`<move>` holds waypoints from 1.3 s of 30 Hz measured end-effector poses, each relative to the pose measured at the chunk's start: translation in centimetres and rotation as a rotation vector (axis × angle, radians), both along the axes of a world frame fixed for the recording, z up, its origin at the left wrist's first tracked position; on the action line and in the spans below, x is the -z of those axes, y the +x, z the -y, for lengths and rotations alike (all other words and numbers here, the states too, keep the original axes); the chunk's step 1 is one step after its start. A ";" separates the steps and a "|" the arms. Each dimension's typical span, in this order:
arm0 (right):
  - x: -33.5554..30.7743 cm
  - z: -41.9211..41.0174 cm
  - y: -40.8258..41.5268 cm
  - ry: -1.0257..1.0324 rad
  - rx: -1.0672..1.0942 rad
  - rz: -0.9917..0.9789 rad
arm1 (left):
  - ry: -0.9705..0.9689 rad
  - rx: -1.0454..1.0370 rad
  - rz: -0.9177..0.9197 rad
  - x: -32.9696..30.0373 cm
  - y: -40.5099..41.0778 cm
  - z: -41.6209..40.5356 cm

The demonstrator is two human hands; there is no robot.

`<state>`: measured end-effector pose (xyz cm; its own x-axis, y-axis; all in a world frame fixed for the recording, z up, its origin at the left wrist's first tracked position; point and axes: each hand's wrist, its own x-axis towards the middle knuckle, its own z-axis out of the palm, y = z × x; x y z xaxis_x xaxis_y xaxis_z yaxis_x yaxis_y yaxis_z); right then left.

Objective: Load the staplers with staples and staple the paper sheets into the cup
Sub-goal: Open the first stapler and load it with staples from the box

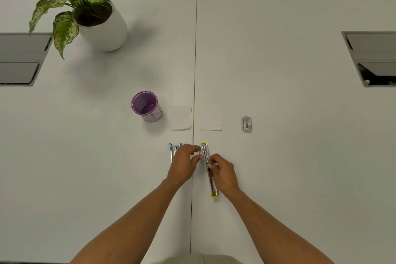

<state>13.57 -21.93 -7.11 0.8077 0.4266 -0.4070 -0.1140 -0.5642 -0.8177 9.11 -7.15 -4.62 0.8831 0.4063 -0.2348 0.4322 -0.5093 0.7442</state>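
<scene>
- White bench top (278,178) fills the view, with a thin seam running from the near edge to the far edge down its middle.
- Two bare forearms reach in from the near edge.
- The right hand (224,172) curls its fingers around the middle of a yellow stapler (209,169), which lies opened out flat in a long line just right of the seam.
- The left hand (184,164) rests half-closed, fingertips touching the far part of the yellow stapler; whether it pinches staples cannot be told.
- A blue stapler (172,152) lies left of the seam, partly hidden under the left hand.
- Farther out, two white paper sheets (181,118) lie flat, one on each side of the seam.
- A purple mesh cup (146,106) stands upright just left of the sheets.
- A small staple box (247,123) lies well right of the sheets.
- A potted plant (100,21) stands near the far left corner.
- Dark recessed panels (372,58) sit at the left and right edges.
</scene>
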 end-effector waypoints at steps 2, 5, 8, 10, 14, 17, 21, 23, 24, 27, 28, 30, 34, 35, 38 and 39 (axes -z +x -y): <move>-0.7 0.2 -0.1 0.043 0.042 -0.037 | -0.031 -0.011 0.009 -0.7 0.4 0.2; -1.8 0.3 -0.4 0.126 0.105 -0.101 | -0.030 0.008 0.024 -1.3 0.8 0.4; -2.4 0.4 -0.6 0.151 0.121 -0.061 | -0.021 0.056 0.035 -1.6 0.8 0.7; -2.6 0.4 -0.7 0.151 0.118 -0.007 | -0.011 0.082 0.030 -1.9 0.7 0.8; -3.0 0.2 -0.8 0.168 0.117 0.057 | -0.002 0.094 0.007 -2.6 0.7 1.1; -3.4 0.2 -1.0 0.175 0.107 0.070 | -0.016 0.043 -0.001 -3.2 0.9 1.3; -3.5 0.2 -1.4 0.171 0.097 0.071 | -0.104 -0.080 -0.006 -3.9 1.0 1.3; -3.6 0.2 -1.5 0.170 0.096 0.072 | -0.158 -0.115 -0.004 -4.2 0.9 1.4; -3.7 0.2 -1.5 0.172 0.095 0.072 | -0.178 -0.121 -0.003 -4.3 0.9 1.4; -3.9 0.1 -1.6 0.181 0.095 0.077 | -0.196 -0.129 0.000 -4.6 0.7 1.3; -4.0 0.2 -1.6 0.182 0.096 0.077 | -0.194 -0.130 0.001 -4.7 0.7 1.4; -4.2 0.2 -1.6 0.180 0.095 0.081 | -0.186 -0.132 -0.003 -4.9 0.8 1.4; -4.5 0.1 -1.7 0.187 0.097 0.085 | -0.201 -0.140 -0.023 -4.9 1.0 1.5; -4.6 0.1 -1.7 0.187 0.102 0.085 | -0.212 -0.143 -0.026 -4.9 1.0 1.4; -4.6 0.3 -1.7 0.187 0.115 0.079 | -0.229 -0.143 -0.025 -4.8 1.1 1.3; -4.7 0.3 -1.7 0.186 0.115 0.075 | -0.229 -0.144 -0.022 -4.9 1.1 1.3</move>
